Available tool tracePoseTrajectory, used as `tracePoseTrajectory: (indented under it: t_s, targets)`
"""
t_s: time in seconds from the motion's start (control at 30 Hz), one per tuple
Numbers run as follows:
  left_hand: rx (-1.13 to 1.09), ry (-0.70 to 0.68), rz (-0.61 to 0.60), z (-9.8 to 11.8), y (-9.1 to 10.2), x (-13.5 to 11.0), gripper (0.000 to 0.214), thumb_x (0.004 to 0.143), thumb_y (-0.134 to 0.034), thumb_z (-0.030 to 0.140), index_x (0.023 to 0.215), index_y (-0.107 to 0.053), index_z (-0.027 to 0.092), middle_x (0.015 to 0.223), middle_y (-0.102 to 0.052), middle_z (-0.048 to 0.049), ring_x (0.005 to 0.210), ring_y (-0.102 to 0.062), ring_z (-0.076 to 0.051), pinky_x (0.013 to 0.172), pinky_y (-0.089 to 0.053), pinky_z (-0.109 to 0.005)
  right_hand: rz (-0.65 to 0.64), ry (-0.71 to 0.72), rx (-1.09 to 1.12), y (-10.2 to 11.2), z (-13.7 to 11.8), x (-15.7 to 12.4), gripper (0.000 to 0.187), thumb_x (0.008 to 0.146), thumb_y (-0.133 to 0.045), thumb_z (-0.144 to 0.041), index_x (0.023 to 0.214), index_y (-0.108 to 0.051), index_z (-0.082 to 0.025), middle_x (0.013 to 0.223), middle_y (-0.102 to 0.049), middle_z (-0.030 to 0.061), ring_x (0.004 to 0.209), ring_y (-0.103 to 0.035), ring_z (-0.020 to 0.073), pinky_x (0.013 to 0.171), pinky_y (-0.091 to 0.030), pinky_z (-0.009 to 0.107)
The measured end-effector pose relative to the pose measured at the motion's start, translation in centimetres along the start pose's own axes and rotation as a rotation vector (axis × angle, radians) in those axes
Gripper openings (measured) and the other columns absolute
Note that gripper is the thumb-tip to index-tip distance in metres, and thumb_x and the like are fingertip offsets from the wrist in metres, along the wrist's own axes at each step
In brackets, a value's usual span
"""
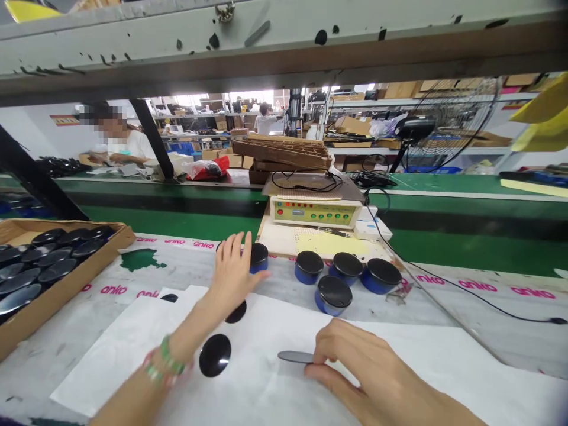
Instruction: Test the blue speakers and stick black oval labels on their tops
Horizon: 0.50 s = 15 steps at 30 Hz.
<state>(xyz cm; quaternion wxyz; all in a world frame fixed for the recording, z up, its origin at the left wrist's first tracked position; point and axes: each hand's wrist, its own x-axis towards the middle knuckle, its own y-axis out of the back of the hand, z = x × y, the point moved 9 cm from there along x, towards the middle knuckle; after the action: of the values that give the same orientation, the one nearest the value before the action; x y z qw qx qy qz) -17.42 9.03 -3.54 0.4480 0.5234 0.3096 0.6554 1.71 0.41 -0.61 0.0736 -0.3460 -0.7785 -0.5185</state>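
My left hand (pixel 234 272) reaches forward, its fingers curled round a blue round tub with a black lid (pixel 258 257) near the bench's far edge. My right hand (pixel 355 364) pinches the edge of a flat black disc (pixel 294 356) held just above a white sheet (pixel 284 378). Another black disc (pixel 215 355) lies on the sheet by my left wrist, and a third (pixel 236 312) is partly under my left hand. Several more blue tubs (pixel 346 275) stand in a cluster to the right of my left hand.
A cardboard tray of black discs (pixel 48 260) sits at the left. A cream test box with green buttons (pixel 315 211) and a cable (pixel 465 290) stand behind the tubs. Beyond is a green conveyor (pixel 186 207), with a person seated at the far side.
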Motion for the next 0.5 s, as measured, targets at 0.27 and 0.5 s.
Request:
tracePoseTrajectory:
  t_s: [0.27,0.5]
  targets:
    - [-0.263,-0.072,-0.194,5.7,0.3,-6.6,0.061,0.07,-0.075,0.029,0.124,-0.048,0.024,0.12,-0.06,-0.006,0.106,-0.062,-0.022,0.091,-0.051,-0.033,0.195,-0.632,0.477,1.4,5.3,-4.9,0.025,0.091,-0.053,-0.039,0.072,-0.05,-0.023,0.079,-0.05,-0.0009,0.068,-0.051,0.0119,0.058,-0.043,0.021]
    - [-0.838,0.349,-0.322,6.9,-4.8,-16.1,0.086,0.062,-0.078,0.012,0.134,-0.039,0.035,0.13,-0.057,0.001,0.12,-0.055,-0.021,0.103,-0.045,-0.036,0.262,-0.949,0.792,-4.2,7.0,-8.3,0.033,0.085,-0.058,-0.047,0.066,-0.054,-0.02,0.084,-0.048,0.0007,0.074,-0.046,0.0133,0.064,-0.042,0.02]
